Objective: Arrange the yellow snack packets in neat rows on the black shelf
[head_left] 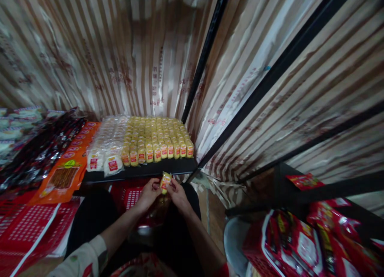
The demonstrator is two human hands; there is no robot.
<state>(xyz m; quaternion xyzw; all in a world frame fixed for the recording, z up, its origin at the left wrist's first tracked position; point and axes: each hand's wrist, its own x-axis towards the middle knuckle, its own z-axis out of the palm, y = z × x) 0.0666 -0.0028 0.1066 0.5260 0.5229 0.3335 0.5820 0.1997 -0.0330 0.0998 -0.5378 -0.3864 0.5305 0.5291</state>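
Note:
Both hands meet just below the front edge of a dark shelf (144, 171). My left hand (148, 195) and my right hand (179, 195) pinch one small yellow packet (165, 181) with a red label between their fingertips. On the shelf above lie several rows of the same yellow packets (159, 139), labels facing me. Left of them sit clear bags with red labels (106, 159).
Orange packs (64, 175) and dark glossy packs (36, 153) lie at the left. A red plastic basket (132, 197) stands below my hands, another red basket (24, 225) at lower left. Red snack bags (315, 241) fill the lower right. Black shelf bars (270, 75) cross a striped sheet behind.

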